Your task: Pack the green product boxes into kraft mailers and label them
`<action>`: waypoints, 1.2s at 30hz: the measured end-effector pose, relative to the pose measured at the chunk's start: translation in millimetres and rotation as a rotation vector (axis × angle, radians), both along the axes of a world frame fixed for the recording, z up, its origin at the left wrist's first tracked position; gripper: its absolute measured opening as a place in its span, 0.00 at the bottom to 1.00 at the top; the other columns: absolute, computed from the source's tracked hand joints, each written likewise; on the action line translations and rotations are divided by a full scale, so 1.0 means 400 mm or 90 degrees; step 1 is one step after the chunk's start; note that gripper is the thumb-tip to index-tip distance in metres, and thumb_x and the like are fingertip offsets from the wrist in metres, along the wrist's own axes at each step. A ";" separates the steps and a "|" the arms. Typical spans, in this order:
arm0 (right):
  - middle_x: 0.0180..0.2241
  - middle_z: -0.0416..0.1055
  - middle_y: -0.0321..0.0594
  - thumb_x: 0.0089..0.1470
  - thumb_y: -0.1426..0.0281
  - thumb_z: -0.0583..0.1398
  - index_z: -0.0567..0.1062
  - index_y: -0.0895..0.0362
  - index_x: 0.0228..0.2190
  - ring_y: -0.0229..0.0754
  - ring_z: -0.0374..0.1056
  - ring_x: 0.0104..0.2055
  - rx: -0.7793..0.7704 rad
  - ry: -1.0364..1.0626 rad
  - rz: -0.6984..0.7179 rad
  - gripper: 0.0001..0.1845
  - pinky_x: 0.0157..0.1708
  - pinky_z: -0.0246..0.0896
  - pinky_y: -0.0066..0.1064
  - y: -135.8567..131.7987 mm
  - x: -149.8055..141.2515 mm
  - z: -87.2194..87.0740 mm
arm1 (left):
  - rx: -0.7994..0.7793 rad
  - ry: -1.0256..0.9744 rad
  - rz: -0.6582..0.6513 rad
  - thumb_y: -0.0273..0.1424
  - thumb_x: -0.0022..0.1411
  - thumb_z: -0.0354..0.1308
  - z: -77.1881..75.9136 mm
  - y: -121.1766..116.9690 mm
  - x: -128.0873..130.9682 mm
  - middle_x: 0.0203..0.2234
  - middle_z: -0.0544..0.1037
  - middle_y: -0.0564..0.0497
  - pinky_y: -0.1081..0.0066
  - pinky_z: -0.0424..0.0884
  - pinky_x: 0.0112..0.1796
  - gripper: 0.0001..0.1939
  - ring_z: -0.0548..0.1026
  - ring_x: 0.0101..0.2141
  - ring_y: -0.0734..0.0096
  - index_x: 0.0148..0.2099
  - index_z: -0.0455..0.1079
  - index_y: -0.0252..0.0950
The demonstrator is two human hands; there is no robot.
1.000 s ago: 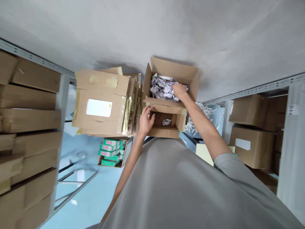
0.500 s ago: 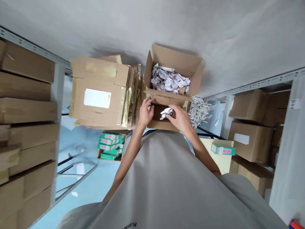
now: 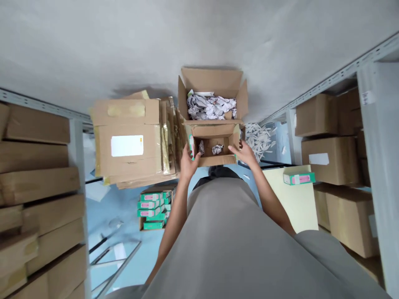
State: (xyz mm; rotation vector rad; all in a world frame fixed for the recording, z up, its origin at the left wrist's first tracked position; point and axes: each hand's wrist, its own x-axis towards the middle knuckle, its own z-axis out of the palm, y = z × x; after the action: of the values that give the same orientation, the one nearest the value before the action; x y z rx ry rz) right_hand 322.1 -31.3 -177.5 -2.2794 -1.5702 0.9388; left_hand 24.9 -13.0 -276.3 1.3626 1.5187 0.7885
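Observation:
My left hand (image 3: 189, 163) grips the left side of a small open cardboard box (image 3: 215, 161), thumb over the rim. Opposite it, my right hand (image 3: 245, 154) holds the right side, its thumb inside and fingers outside. Two crumpled pieces of paper, one in the middle (image 3: 217, 149) and one at the left (image 3: 201, 148), lie in the box. Green print shows on its left flap (image 3: 191, 141). Right behind stands a larger open carton (image 3: 212, 77), filled with crumpled white paper (image 3: 212, 107).
Flattened cardboard boxes (image 3: 127, 124) are stacked at left. Below them sits a carton of green and pink packets (image 3: 152, 205). White strips (image 3: 260, 139) lie in a heap at right, near a single green packet (image 3: 299, 178). Racks with brown cartons (image 3: 324, 160) flank both sides.
My right hand has let go of the crumpled paper, which now lies inside the small box. Both hands have moved to the box's sides and hold it.

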 end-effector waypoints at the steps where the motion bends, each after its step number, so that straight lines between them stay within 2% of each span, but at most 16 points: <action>1: 0.59 0.83 0.56 0.74 0.59 0.63 0.77 0.59 0.63 0.51 0.81 0.60 -0.021 0.027 -0.002 0.24 0.57 0.73 0.37 -0.010 -0.014 -0.012 | -0.007 -0.005 -0.009 0.58 0.73 0.63 -0.007 -0.015 0.001 0.72 0.70 0.27 0.42 0.75 0.66 0.47 0.75 0.69 0.39 0.81 0.55 0.39; 3: 0.59 0.83 0.55 0.78 0.64 0.58 0.80 0.59 0.62 0.51 0.81 0.62 -0.066 0.041 -0.046 0.20 0.58 0.73 0.34 -0.033 -0.045 -0.023 | -0.004 -0.006 -0.031 0.56 0.75 0.61 -0.007 -0.044 0.005 0.69 0.74 0.28 0.43 0.76 0.66 0.44 0.77 0.68 0.42 0.81 0.56 0.39; 5: 0.58 0.83 0.58 0.80 0.65 0.53 0.81 0.61 0.61 0.54 0.80 0.63 -0.094 0.013 -0.105 0.23 0.60 0.72 0.36 -0.068 -0.066 -0.020 | 0.008 0.007 -0.047 0.54 0.76 0.61 0.010 -0.071 0.014 0.68 0.75 0.30 0.45 0.77 0.65 0.41 0.78 0.67 0.44 0.80 0.57 0.39; 8: 0.58 0.83 0.61 0.81 0.63 0.50 0.80 0.63 0.63 0.58 0.80 0.64 -0.095 0.000 -0.184 0.26 0.62 0.71 0.39 -0.151 -0.062 0.000 | 0.000 0.006 -0.077 0.52 0.76 0.62 0.048 -0.103 0.042 0.68 0.76 0.31 0.47 0.79 0.64 0.38 0.80 0.65 0.46 0.78 0.61 0.40; 12: 0.59 0.83 0.59 0.81 0.59 0.50 0.79 0.61 0.64 0.59 0.79 0.64 -0.087 0.016 -0.299 0.28 0.62 0.71 0.40 -0.313 -0.008 0.024 | -0.020 -0.031 -0.166 0.50 0.72 0.67 0.086 -0.130 0.126 0.68 0.76 0.33 0.48 0.79 0.64 0.37 0.80 0.63 0.46 0.74 0.66 0.38; 16: 0.60 0.82 0.61 0.81 0.57 0.50 0.80 0.62 0.62 0.60 0.78 0.66 -0.106 0.029 -0.441 0.29 0.64 0.69 0.41 -0.505 0.047 0.027 | -0.024 -0.036 -0.307 0.46 0.71 0.67 0.093 -0.170 0.258 0.68 0.76 0.32 0.46 0.77 0.65 0.34 0.79 0.64 0.45 0.72 0.68 0.36; 19: 0.59 0.82 0.61 0.81 0.56 0.50 0.80 0.61 0.60 0.60 0.78 0.65 -0.114 0.038 -0.557 0.28 0.63 0.70 0.42 -0.659 0.082 0.009 | 0.005 0.007 -0.444 0.41 0.71 0.66 0.085 -0.225 0.376 0.67 0.76 0.33 0.43 0.73 0.68 0.31 0.78 0.65 0.44 0.71 0.68 0.37; 22: 0.54 0.84 0.60 0.80 0.55 0.49 0.82 0.58 0.53 0.60 0.81 0.59 -0.115 0.061 -0.666 0.27 0.57 0.71 0.41 -0.824 0.121 -0.025 | 0.046 0.065 -0.575 0.36 0.69 0.67 0.070 -0.308 0.508 0.66 0.77 0.34 0.43 0.71 0.69 0.31 0.76 0.67 0.42 0.71 0.69 0.37; 26: 0.47 0.85 0.58 0.78 0.49 0.48 0.81 0.55 0.46 0.59 0.82 0.52 -0.069 0.090 -0.799 0.30 0.51 0.71 0.40 -1.051 0.181 -0.079 | 0.086 0.092 -0.731 0.34 0.68 0.68 0.042 -0.461 0.694 0.65 0.78 0.34 0.46 0.73 0.68 0.31 0.76 0.67 0.43 0.70 0.70 0.37; 29: 0.44 0.85 0.55 0.75 0.45 0.47 0.79 0.52 0.40 0.58 0.80 0.50 -0.006 0.094 -0.889 0.31 0.49 0.70 0.40 -1.199 0.226 -0.118 | 0.105 0.091 -0.808 0.33 0.67 0.68 0.018 -0.581 0.819 0.65 0.78 0.35 0.48 0.73 0.68 0.31 0.77 0.65 0.45 0.70 0.70 0.37; 33: 0.36 0.83 0.49 0.71 0.39 0.48 0.74 0.50 0.33 0.56 0.77 0.42 0.063 0.124 -0.945 0.32 0.45 0.70 0.41 -1.335 0.284 -0.165 | 0.101 0.110 -0.863 0.31 0.67 0.68 -0.019 -0.695 0.946 0.66 0.77 0.33 0.47 0.72 0.69 0.32 0.77 0.66 0.44 0.71 0.69 0.35; 36: 0.36 0.83 0.47 0.70 0.42 0.51 0.75 0.50 0.36 0.55 0.77 0.41 0.099 0.167 -0.951 0.28 0.45 0.71 0.41 -1.392 0.324 -0.196 | 0.103 0.115 -0.880 0.31 0.67 0.67 -0.055 -0.740 1.017 0.66 0.77 0.32 0.47 0.72 0.69 0.32 0.78 0.66 0.45 0.71 0.68 0.34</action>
State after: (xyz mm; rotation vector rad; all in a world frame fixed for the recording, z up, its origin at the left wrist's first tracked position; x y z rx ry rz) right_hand 451.5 -588.0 -255.9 -2.2035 0.3234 0.5317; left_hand 431.8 -309.0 -298.1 2.1540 0.3278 -0.1173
